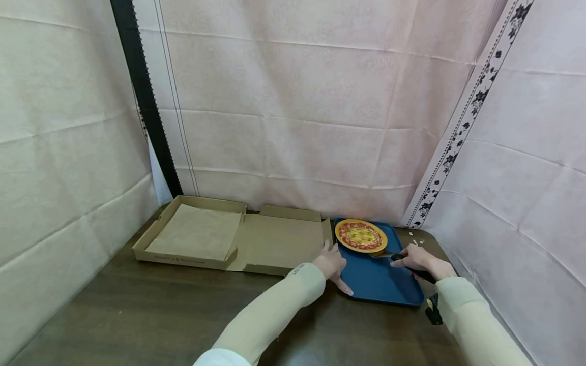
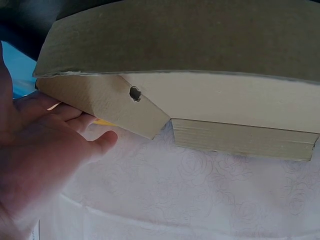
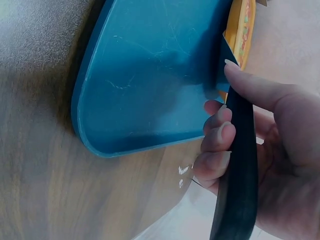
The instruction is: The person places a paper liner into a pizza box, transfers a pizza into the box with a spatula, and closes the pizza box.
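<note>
A small pizza [image 1: 361,235] lies at the far end of a blue tray [image 1: 377,282]. My right hand [image 1: 420,258] grips the black handle [image 3: 240,160] of a pizza server, fingers curled round it and thumb along its top. The server's blade [image 1: 379,254] reaches the near right edge of the pizza; in the right wrist view the pizza [image 3: 246,25] appears slightly tilted above it. My left hand [image 1: 330,264] lies at the tray's left edge, its fingers spread. In the left wrist view the left hand [image 2: 50,150] is beside the cardboard side flap [image 2: 100,97].
An opened cardboard pizza box [image 1: 183,261] stands on the brown table [image 1: 137,310], with a paper sheet [image 1: 199,231] inside. Its lid [image 1: 279,239] extends right, up to the tray. Small white scraps [image 1: 415,241] lie behind the tray's right side. Cloth curtains [image 1: 293,112] enclose the table.
</note>
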`<state>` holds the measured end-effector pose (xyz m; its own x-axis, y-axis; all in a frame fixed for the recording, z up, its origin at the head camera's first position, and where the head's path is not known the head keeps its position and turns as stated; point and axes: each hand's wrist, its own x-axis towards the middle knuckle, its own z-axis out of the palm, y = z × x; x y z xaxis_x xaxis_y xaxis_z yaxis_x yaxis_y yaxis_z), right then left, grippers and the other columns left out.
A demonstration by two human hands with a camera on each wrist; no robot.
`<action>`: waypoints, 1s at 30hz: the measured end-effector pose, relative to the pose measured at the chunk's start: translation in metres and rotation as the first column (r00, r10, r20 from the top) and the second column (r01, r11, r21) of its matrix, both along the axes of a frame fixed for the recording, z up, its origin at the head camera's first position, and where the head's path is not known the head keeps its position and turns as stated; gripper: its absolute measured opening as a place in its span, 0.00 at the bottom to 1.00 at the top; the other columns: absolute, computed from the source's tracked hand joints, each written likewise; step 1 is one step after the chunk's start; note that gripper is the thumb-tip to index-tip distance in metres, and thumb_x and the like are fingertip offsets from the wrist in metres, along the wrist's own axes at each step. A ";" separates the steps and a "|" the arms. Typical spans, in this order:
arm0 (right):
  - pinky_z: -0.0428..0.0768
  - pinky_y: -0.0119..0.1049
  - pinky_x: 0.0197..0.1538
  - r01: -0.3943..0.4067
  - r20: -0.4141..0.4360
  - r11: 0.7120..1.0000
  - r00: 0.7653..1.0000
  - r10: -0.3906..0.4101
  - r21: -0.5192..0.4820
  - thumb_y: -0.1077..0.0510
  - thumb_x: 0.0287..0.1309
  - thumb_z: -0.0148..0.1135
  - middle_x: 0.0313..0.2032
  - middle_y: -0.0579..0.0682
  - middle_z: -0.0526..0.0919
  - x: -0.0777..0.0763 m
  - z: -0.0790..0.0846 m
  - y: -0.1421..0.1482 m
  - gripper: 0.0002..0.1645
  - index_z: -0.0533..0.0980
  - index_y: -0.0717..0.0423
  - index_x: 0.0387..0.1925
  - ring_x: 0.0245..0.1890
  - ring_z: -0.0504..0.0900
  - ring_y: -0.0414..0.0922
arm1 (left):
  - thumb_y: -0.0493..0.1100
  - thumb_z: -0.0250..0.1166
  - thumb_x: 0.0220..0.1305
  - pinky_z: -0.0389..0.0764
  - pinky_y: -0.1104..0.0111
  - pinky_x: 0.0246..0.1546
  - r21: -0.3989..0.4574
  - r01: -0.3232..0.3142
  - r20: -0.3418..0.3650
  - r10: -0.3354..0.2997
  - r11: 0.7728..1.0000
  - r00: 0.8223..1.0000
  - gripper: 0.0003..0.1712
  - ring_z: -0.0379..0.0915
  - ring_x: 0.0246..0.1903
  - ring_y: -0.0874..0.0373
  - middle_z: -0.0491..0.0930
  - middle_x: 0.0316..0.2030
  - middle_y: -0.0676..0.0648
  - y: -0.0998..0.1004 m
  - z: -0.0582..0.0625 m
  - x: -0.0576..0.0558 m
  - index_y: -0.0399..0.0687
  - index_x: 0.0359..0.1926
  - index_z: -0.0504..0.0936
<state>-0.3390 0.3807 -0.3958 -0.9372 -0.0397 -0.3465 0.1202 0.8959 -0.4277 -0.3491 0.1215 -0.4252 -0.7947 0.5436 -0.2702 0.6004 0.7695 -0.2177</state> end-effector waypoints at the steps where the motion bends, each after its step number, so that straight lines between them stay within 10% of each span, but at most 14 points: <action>1: 0.71 0.29 0.19 -0.003 -0.002 1.000 1.000 0.003 -0.002 0.49 0.61 0.63 0.16 0.44 0.70 0.000 0.000 0.000 0.15 0.78 0.58 0.37 0.12 0.68 0.38 | 0.85 0.54 0.41 0.41 0.54 0.76 0.000 0.000 -0.001 0.000 1.000 1.000 0.54 0.42 0.76 0.53 0.63 0.71 0.54 0.000 0.000 0.000 0.65 0.67 0.69; 14: 0.72 0.30 0.18 -0.005 -0.096 1.000 0.995 0.003 -0.027 0.48 0.60 0.63 0.11 0.44 0.67 -0.008 -0.013 -0.004 0.19 0.77 0.61 0.41 0.08 0.69 0.37 | 0.86 0.54 0.42 0.41 0.53 0.76 -0.004 0.008 -0.012 -0.008 1.000 1.000 0.53 0.42 0.76 0.53 0.64 0.71 0.55 -0.002 0.002 0.001 0.65 0.65 0.71; 22: 0.75 0.36 0.19 -0.029 -0.220 1.000 0.975 0.028 -0.004 0.47 0.63 0.60 0.33 0.59 0.77 -0.001 -0.035 0.002 0.28 0.74 0.69 0.50 0.12 0.73 0.42 | 0.86 0.53 0.42 0.41 0.53 0.76 -0.010 0.008 -0.016 -0.008 1.000 1.000 0.52 0.42 0.76 0.53 0.64 0.70 0.55 -0.003 0.000 0.000 0.65 0.65 0.71; 30: 0.73 0.37 0.29 -0.054 -0.351 0.996 0.933 0.073 0.065 0.45 0.63 0.60 0.35 0.58 0.78 0.008 -0.055 0.006 0.31 0.74 0.71 0.51 0.28 0.76 0.46 | 0.86 0.53 0.41 0.40 0.54 0.76 -0.008 0.002 -0.009 -0.003 1.000 1.000 0.52 0.40 0.77 0.54 0.63 0.70 0.56 -0.001 -0.002 -0.001 0.67 0.65 0.71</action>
